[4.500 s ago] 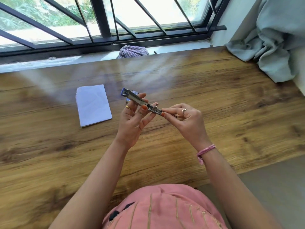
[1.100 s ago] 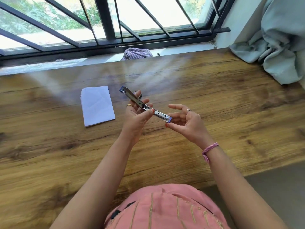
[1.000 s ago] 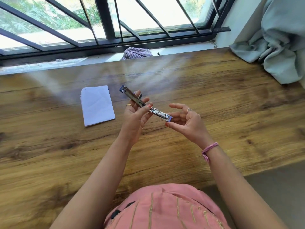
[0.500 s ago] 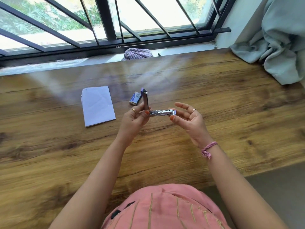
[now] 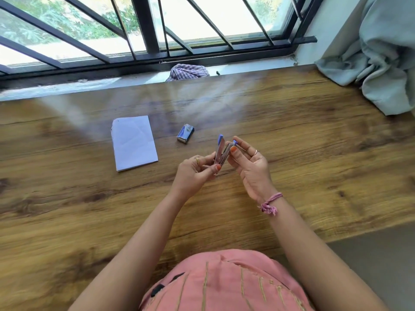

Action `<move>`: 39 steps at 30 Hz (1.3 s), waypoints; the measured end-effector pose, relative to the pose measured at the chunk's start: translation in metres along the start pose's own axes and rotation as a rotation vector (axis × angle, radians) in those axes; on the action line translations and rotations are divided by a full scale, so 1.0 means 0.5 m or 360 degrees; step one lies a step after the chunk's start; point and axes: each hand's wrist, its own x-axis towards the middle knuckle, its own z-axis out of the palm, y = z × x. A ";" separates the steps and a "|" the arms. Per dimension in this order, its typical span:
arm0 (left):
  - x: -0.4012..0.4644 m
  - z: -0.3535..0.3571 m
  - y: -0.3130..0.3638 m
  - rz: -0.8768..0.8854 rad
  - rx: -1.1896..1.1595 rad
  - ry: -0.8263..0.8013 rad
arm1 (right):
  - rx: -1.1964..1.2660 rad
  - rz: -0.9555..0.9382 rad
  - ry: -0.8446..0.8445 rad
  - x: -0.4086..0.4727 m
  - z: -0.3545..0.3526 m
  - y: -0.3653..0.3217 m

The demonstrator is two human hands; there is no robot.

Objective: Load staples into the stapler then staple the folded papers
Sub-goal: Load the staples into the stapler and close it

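From the head view, my left hand (image 5: 193,170) pinches the hinge end of the stapler (image 5: 222,152) between thumb and fingers, holding it above the worktop (image 5: 314,158) near the middle of the view. The stapler is hinged partly open, its two arms in a narrow V pointing toward 12 o'clock, each tipped in blue. My right hand (image 5: 251,163) is at 3 o'clock of it, thumb curled against the right arm of the stapler and fingers cupped behind it. The fingers hide the far side of the stapler, and I cannot make out whether staples sit in the channel; the picture is slightly blurred there.

The folded papers (image 5: 134,142) lie flat at 10 o'clock of my hands, well apart from them. A small blue staple box (image 5: 185,136) rests between the papers and the stapler, toward 11 o'clock, touching neither. A checked cloth (image 5: 189,71) sits on the sill at 12 o'clock, half hidden by the far edge of the worktop. A grey curtain (image 5: 381,52) drapes over the corner at 2 o'clock, cut off by the frame. The near edge drops off at 4 o'clock. Bare wood lies open to the left and right of my hands.
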 end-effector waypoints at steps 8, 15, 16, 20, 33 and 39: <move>-0.018 0.044 -0.015 0.0106 0.0289 0.0336 | -0.0291 0.0064 -0.0026 -0.004 0.029 0.046; -0.024 0.045 -0.023 0.0156 0.0383 0.0246 | -0.0388 0.0111 -0.0064 0.009 0.022 0.054; -0.022 0.041 -0.026 0.0149 0.0374 0.0208 | -0.0431 0.0098 -0.0078 0.010 0.021 0.052; -0.017 0.025 -0.034 0.0158 0.0313 0.0193 | -0.0667 0.0000 -0.0090 0.017 0.011 0.047; 0.045 -0.049 -0.059 0.0006 0.0616 0.0639 | -0.2144 -0.0456 0.0138 0.057 -0.011 0.038; 0.090 -0.085 -0.051 -0.0162 0.0544 0.0604 | -0.2240 -0.0281 0.0085 0.077 -0.013 0.027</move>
